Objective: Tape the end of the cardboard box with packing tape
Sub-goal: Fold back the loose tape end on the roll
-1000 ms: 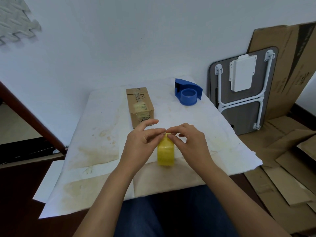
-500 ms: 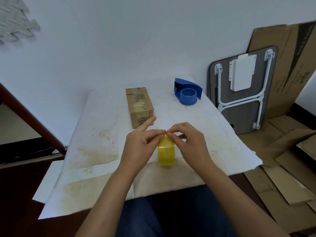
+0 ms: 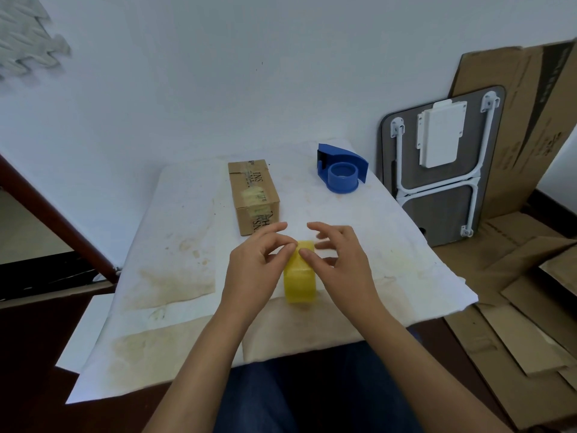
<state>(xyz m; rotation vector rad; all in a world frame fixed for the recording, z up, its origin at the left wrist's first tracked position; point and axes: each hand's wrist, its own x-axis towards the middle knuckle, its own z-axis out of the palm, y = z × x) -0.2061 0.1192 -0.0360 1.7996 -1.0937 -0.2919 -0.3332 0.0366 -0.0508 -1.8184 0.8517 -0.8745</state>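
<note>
Head view: both forearms reach forward over the white-covered table (image 3: 175,245). Left hand (image 3: 254,270) curls at the left side of the yellow tape roll (image 3: 300,282), thumb and forefinger pinched at the roll's top edge. Right hand (image 3: 342,260) rests its thumb on the roll's top; its other fingers are spread loose and blurred, not gripping. Roll stands on edge near the table's front. One cardboard box (image 3: 253,195), lying lengthwise just beyond the hands, old tape on top. One blue tape dispenser (image 3: 342,171), back right, apart from the box. One roll, two hands.
</note>
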